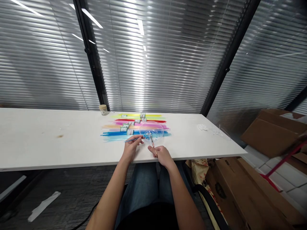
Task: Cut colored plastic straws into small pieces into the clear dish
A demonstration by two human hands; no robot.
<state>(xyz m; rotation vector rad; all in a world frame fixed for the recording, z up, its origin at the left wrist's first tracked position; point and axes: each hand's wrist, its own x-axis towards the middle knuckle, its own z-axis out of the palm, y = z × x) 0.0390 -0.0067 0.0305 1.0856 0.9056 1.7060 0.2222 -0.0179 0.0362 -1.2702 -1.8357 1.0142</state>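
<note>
My left hand (131,146) pinches a thin blue plastic straw (130,140), whose right end reaches over a clear round bowl (160,138). In my right hand (162,154) is a slim pair of scissors (153,143) with copper-coloured handles, its silver blades pointing away from me over the bowl, close to the straw's end. Small blue pieces (148,136) show inside the bowl. Behind and beside the hands lie bundles of long thin straws in light blue, blue (110,133), orange, pink, red (153,121) and yellow, several with paper labels (130,132).
The white table (72,143) ends just before my lap. A small beige-lidded container (103,109) stands at its back edge. Crumpled white wrap (202,127) and clear plastic (219,131) lie to the right. Cardboard boxes (240,191) and a paper bag (199,169) are on the floor.
</note>
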